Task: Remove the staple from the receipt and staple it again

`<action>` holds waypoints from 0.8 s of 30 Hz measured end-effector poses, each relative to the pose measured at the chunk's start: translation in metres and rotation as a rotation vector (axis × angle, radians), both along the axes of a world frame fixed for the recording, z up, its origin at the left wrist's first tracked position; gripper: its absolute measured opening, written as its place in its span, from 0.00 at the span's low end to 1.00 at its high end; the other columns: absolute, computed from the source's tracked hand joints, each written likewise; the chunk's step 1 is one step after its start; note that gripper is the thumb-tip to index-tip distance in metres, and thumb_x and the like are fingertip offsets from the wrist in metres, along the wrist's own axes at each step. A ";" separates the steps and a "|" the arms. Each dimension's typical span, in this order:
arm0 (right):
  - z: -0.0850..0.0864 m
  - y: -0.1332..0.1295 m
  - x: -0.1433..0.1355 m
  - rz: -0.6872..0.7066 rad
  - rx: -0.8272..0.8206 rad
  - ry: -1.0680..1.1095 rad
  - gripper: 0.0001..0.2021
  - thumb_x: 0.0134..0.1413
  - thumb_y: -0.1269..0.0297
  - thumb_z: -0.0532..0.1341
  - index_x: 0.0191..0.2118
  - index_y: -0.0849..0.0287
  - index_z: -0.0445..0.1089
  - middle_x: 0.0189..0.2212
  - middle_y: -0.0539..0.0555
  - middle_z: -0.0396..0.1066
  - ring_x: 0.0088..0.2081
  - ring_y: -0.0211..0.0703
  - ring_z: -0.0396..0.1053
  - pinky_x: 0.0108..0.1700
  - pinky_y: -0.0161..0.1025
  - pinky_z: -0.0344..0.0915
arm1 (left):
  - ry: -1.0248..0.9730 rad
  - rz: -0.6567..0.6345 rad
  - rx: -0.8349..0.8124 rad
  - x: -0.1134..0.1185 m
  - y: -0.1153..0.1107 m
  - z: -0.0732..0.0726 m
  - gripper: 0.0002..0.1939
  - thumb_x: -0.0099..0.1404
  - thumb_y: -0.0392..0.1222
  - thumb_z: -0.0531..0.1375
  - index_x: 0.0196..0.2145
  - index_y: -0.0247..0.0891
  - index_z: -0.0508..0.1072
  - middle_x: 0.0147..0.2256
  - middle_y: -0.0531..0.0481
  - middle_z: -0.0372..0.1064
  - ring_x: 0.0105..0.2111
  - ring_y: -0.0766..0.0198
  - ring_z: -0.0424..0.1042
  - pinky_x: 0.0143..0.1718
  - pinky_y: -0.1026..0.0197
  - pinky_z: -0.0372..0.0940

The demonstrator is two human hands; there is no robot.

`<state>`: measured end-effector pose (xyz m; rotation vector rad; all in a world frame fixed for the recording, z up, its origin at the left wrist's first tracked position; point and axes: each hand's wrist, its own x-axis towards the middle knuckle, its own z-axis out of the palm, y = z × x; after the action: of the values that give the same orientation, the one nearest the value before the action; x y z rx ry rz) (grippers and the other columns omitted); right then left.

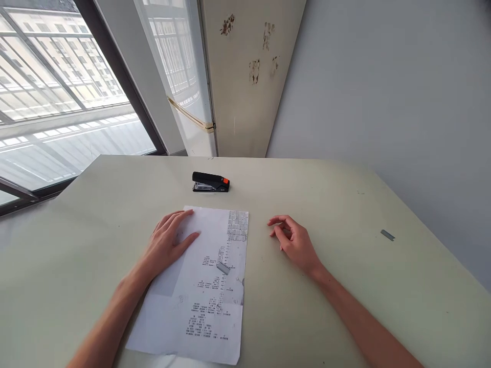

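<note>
On the pale tabletop (326,194), printed paper (207,232) lies with a small grey strip (223,268) on its text. Left hand (169,241) rests spread over the paper's left edge, grip released. Right hand (297,244) sits near its right edge, loosely curled, grip slack. Black stapler (210,182) stands just beyond the paper's far edge; second grey strip (387,235) lies well off to the right.
</note>
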<state>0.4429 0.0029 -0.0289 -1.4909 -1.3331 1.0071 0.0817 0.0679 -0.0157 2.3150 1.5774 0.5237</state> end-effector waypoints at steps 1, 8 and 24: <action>0.000 0.000 0.000 0.004 0.002 0.000 0.12 0.67 0.53 0.58 0.46 0.53 0.72 0.49 0.59 0.78 0.41 0.47 0.77 0.27 0.37 0.68 | 0.009 0.012 0.016 -0.001 0.001 0.000 0.31 0.73 0.65 0.56 0.67 0.48 0.65 0.65 0.44 0.66 0.68 0.45 0.60 0.67 0.42 0.58; 0.001 0.002 -0.001 0.019 0.012 0.000 0.11 0.67 0.54 0.57 0.46 0.53 0.71 0.48 0.59 0.78 0.40 0.47 0.77 0.27 0.37 0.67 | 0.041 0.099 0.054 -0.001 0.015 0.001 0.33 0.73 0.66 0.54 0.67 0.44 0.65 0.65 0.41 0.67 0.67 0.43 0.62 0.68 0.40 0.56; -0.004 0.004 0.001 0.033 0.041 0.016 0.10 0.68 0.57 0.57 0.45 0.54 0.72 0.45 0.58 0.78 0.38 0.46 0.78 0.33 0.40 0.70 | 0.137 -0.134 0.170 0.061 0.126 0.039 0.25 0.75 0.58 0.55 0.61 0.42 0.70 0.59 0.40 0.70 0.61 0.43 0.64 0.65 0.41 0.56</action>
<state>0.4439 0.0073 -0.0329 -1.4319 -1.3630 1.0049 0.1423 0.1938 0.0234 2.6133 1.4729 0.4937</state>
